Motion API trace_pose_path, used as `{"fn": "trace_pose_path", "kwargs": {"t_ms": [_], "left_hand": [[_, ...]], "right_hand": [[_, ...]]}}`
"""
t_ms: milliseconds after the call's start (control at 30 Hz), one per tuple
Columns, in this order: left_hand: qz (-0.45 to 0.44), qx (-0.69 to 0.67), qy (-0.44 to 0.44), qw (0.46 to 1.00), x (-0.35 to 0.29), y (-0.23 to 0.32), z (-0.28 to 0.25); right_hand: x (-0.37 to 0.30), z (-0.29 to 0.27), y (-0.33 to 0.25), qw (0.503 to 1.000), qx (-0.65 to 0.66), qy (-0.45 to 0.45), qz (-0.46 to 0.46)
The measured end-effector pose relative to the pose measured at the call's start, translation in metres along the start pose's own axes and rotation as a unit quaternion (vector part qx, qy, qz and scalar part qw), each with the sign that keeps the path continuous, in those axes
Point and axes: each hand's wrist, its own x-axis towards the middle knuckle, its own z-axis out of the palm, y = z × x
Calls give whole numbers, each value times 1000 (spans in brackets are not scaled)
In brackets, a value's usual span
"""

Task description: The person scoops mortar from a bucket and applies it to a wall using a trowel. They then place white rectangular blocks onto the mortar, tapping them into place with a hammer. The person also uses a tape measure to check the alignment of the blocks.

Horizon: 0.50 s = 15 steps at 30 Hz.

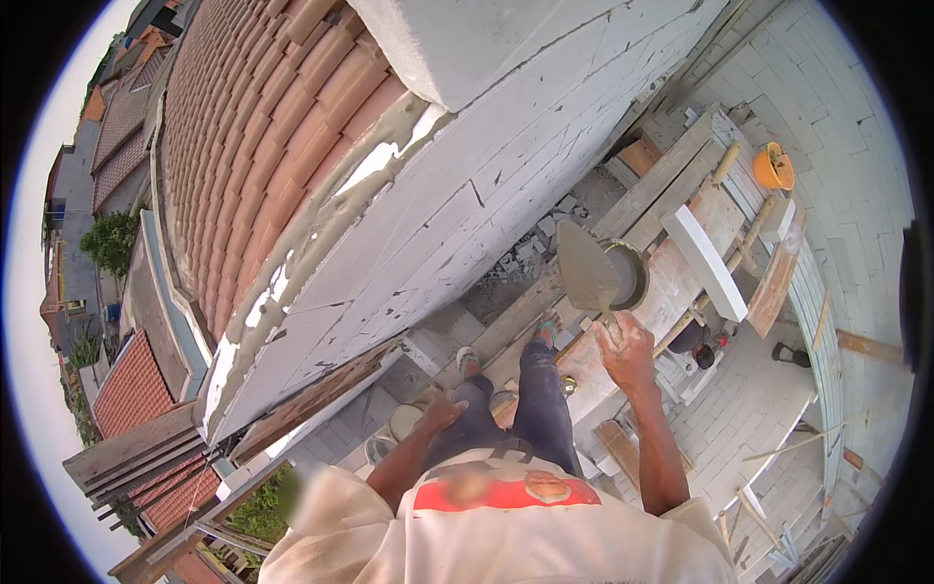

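My right hand (628, 352) is closed round the handle of a pointed trowel (587, 271). Grey mortar covers the blade, which hangs over the scaffold planks. Partly behind it stands a round bucket (639, 275) with grey mortar inside. My left hand (443, 412) is beside my left thigh, its fingers loosely extended and nothing visible in them. To my left rises a pale block wall (389, 243). Wet mortar (321, 209) lies in an uneven strip along its top, next to the roof tiles. One large white block (413, 44) sits on the wall at the far end.
I stand on narrow scaffold planks (506, 336) above a lower floor. A long white block (704, 261) and an orange bucket (774, 167) lie at the right. Clay roof tiles (263, 127) slope beyond the wall. Rubble (530, 253) fills the gap beside the planks.
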Motion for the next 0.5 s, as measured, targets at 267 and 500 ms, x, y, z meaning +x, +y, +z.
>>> {"fn": "trace_pose_path", "kwargs": {"t_ms": [267, 500], "left_hand": [[51, -93, 137, 985, -5, -60, 8], [70, -24, 93, 993, -4, -153, 39]], "right_hand": [[58, -36, -229, 964, 187, -185, 34], [163, -84, -286, 925, 278, -251, 66]]}}
